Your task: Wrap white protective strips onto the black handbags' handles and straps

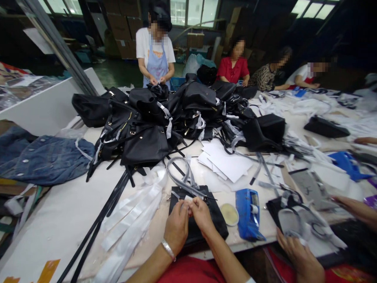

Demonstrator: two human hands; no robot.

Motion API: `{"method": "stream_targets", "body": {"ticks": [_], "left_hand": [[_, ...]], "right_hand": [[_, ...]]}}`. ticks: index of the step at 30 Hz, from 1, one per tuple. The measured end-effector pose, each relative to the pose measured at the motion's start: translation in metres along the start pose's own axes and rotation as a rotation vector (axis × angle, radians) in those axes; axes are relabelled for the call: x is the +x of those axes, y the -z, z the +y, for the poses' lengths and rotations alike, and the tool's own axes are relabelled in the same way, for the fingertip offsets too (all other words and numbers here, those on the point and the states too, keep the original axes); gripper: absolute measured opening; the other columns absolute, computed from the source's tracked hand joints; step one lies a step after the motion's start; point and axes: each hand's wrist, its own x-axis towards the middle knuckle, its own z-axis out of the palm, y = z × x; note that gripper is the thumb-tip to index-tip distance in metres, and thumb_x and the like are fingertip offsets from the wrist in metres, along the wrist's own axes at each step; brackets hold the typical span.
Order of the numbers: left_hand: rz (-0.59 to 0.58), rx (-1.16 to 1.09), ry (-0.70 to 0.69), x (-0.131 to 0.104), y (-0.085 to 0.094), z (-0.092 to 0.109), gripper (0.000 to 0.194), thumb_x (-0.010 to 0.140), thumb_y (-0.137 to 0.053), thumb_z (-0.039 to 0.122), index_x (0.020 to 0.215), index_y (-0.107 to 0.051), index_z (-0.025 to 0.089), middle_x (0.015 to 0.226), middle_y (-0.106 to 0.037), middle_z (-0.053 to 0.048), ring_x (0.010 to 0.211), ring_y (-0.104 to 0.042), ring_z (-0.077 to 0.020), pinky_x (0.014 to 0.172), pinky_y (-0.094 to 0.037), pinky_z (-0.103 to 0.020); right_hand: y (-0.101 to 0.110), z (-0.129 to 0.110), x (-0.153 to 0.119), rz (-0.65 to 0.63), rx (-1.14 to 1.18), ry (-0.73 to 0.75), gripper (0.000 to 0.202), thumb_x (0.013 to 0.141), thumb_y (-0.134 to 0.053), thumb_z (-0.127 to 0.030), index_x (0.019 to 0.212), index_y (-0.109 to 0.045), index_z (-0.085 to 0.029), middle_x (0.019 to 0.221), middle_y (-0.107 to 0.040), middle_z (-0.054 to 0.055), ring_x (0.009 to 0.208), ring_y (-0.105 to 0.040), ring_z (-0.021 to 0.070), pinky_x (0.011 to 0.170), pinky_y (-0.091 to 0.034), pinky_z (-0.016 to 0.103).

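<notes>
In the head view, my left hand [177, 225], with a silver bracelet at the wrist, and my right hand [202, 214] meet with fingertips pinched together. Between them shows a small white piece [188, 199], its kind too small to make out. Beneath both hands a black handbag [216, 224] lies flat at the table's front edge. Its handles [180, 181], wrapped in greyish film, loop away from me. To the right of the bag are a round shallow dish [229, 214] with something yellowish in it and a blue tape dispenser [244, 212].
A heap of black handbags [147, 145] covers the table's far middle. White strips [138, 208] and long black straps [97, 220] lie left; white sheets [226, 159] lie ahead. A co-worker's hand [297, 249] rests by another bag on the right. Other people stand or sit across the table.
</notes>
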Motion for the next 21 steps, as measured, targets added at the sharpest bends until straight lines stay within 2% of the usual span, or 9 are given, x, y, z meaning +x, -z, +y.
{"method": "stream_targets", "body": {"ticks": [3,7,10,12,14,15,18,19,21], "left_hand": [[-0.07,-0.313,0.203,0.005,0.008,0.002,0.028,0.089,-0.041,0.028,0.108,-0.06,0.019,0.11,-0.061,-0.012,0.101,-0.058,-0.0222,0.091,-0.046,-0.038],[-0.122,-0.761,0.583,0.016,0.011,0.0,0.03,0.079,-0.058,0.039,0.096,-0.056,0.015,0.078,-0.068,-0.006,0.065,-0.064,-0.0178,0.065,-0.051,-0.032],[-0.21,-0.861,0.668,0.02,0.008,-0.001,0.033,0.071,-0.068,0.039,0.089,-0.056,0.014,0.07,-0.068,-0.004,0.061,-0.063,-0.0159,0.061,-0.05,-0.027],[-0.262,-0.842,0.684,0.02,0.005,-0.001,0.032,0.069,-0.07,0.038,0.085,-0.056,0.014,0.071,-0.069,-0.004,0.062,-0.064,-0.0152,0.061,-0.049,-0.025],[-0.284,-0.806,0.705,0.019,0.005,-0.001,0.034,0.068,-0.071,0.038,0.086,-0.056,0.014,0.072,-0.069,-0.005,0.062,-0.063,-0.0145,0.06,-0.049,-0.024],[-0.285,-0.794,0.719,0.018,0.004,-0.002,0.036,0.067,-0.072,0.039,0.087,-0.056,0.014,0.073,-0.07,-0.005,0.061,-0.063,-0.0142,0.059,-0.049,-0.024],[-0.269,-0.805,0.755,0.017,0.005,-0.004,0.038,0.064,-0.073,0.04,0.087,-0.055,0.015,0.075,-0.07,-0.005,0.059,-0.063,-0.0133,0.059,-0.049,-0.024],[-0.27,-0.814,0.759,0.017,0.005,-0.005,0.038,0.065,-0.073,0.041,0.086,-0.055,0.015,0.075,-0.07,-0.005,0.059,-0.063,-0.013,0.058,-0.049,-0.024],[-0.283,-0.822,0.76,0.018,0.005,-0.005,0.037,0.065,-0.072,0.04,0.086,-0.054,0.016,0.075,-0.07,-0.004,0.059,-0.063,-0.0127,0.058,-0.049,-0.023]], "right_hand": [[0.003,0.004,-0.003,-0.027,0.065,-0.025,0.029,0.079,-0.055,-0.047,0.071,-0.048,-0.02,0.054,-0.055,-0.004,0.049,-0.055,0.0126,0.052,-0.046,0.025],[-0.001,0.007,-0.01,-0.008,0.014,-0.014,0.025,0.082,-0.052,-0.044,0.076,-0.048,-0.02,0.053,-0.055,-0.006,0.046,-0.056,0.0124,0.048,-0.045,0.023],[0.0,0.004,-0.013,0.003,-0.12,0.04,0.021,0.084,-0.049,-0.04,0.078,-0.05,-0.02,0.056,-0.055,-0.005,0.046,-0.054,0.0107,0.046,-0.042,0.02],[0.009,0.0,-0.015,-0.019,-0.272,0.121,0.018,0.085,-0.05,-0.037,0.078,-0.053,-0.02,0.059,-0.057,-0.004,0.051,-0.055,0.0102,0.049,-0.041,0.019],[0.031,-0.004,-0.019,-0.004,-0.473,0.217,0.017,0.085,-0.051,-0.035,0.076,-0.055,-0.02,0.065,-0.06,-0.003,0.059,-0.056,0.0109,0.056,-0.041,0.02],[0.047,-0.005,-0.023,0.047,-0.581,0.253,0.018,0.085,-0.051,-0.034,0.075,-0.056,-0.021,0.068,-0.061,-0.002,0.063,-0.056,0.0119,0.06,-0.04,0.021],[0.114,-0.004,-0.038,0.4,-0.851,0.243,0.021,0.089,-0.043,-0.031,0.078,-0.057,-0.02,0.079,-0.062,0.003,0.076,-0.056,0.0158,0.07,-0.039,0.025],[0.139,-0.001,-0.044,0.538,-0.911,0.188,0.022,0.089,-0.04,-0.031,0.08,-0.057,-0.02,0.081,-0.062,0.005,0.078,-0.056,0.0169,0.071,-0.038,0.026],[0.187,0.008,-0.055,0.721,-1.002,0.041,0.023,0.088,-0.04,-0.033,0.083,-0.058,-0.019,0.083,-0.063,0.007,0.08,-0.056,0.0192,0.07,-0.037,0.027]]}}
